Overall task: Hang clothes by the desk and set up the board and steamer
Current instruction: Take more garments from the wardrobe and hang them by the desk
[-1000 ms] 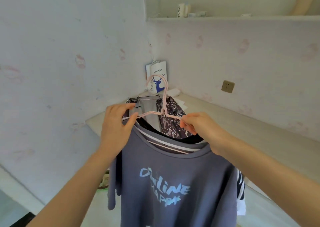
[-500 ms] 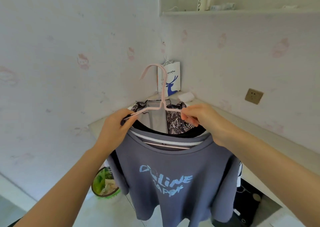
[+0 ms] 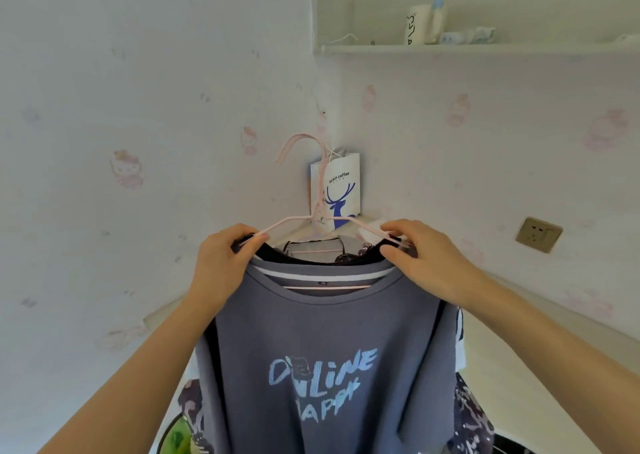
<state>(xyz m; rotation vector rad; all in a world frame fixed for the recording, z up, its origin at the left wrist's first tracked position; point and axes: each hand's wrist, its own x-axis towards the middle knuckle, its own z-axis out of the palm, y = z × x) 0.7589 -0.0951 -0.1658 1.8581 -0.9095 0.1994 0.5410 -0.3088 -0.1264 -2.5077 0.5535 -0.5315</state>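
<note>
Clothes (image 3: 325,332) up on hangers (image 3: 291,220): my left hand (image 3: 225,263) and right hand (image 3: 415,256) each pinch a shoulder, leaving hooks (image 3: 299,136) clear for hanging.

Seen from a wide-angle camera worn on the head, facing forward into the room's corner. The left hand (image 3: 225,263) and right hand (image 3: 420,263) sit close before the lens, shelf (image 3: 485,48) above right, counter (image 3: 512,377) below right.
</note>
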